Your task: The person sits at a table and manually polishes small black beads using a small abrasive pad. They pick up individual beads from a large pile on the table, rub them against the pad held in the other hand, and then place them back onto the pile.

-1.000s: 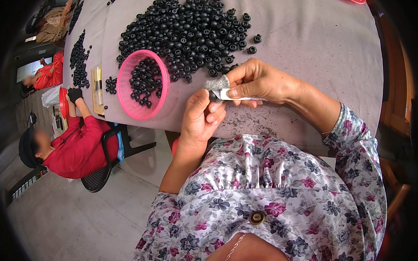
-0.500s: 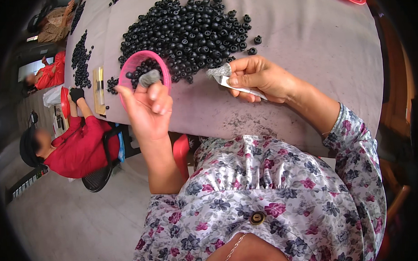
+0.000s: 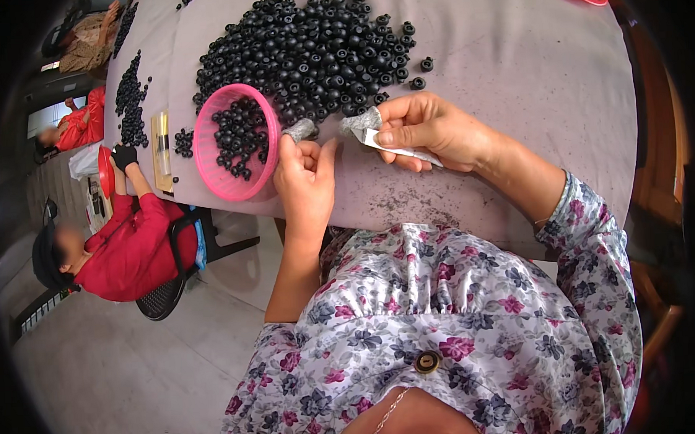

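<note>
The right hand pinches a thin, flat white strip between thumb and fingers, and its grip is tight and narrow. A rough grey cloth-like finger cover sits on that hand. The left hand hangs just beside a round pink plastic basket and wears another grey cloth-like finger cover. Some of its fingers are curled in, so I cannot tell if it has a piece tucked inside. The small round black pieces are in two main spots. A little heap of black pieces is in the basket, and a big pile of shiny black pieces lies behind it on the pale mauve tablecloth. Two black pieces sit apart at the pile's right side. Going by how things lie, the work looks only partly done: the basket has a few pieces and the pile has lots more. Dark specks dot the cloth near the person's flowered top.
</note>
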Available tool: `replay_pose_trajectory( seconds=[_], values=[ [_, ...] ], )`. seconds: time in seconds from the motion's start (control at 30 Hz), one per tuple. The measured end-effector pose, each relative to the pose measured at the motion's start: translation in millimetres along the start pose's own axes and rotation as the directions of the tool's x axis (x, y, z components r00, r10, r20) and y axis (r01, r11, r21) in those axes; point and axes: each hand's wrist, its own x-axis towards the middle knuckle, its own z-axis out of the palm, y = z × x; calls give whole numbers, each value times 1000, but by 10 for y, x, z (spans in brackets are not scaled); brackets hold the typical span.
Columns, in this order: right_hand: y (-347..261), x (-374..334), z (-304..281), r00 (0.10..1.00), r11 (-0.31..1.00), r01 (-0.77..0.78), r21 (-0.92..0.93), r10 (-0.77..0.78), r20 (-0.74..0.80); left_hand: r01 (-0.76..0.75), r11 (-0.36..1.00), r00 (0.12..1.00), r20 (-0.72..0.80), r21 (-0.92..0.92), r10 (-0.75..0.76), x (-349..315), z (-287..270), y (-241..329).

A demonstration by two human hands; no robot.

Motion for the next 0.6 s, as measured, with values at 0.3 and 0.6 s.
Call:
replay_pose_trajectory(
  seconds=[0.3,0.6],
  values=[
    [3,11,15,1000,1000,-6,-13,6,-11,-77,988,996,-31,135,82,61,-6,-39],
    [-1,13,19,1000,1000,-4,-18,4,-8,-54,999,999,-3,7,54,3,-35,-124]
  ],
)
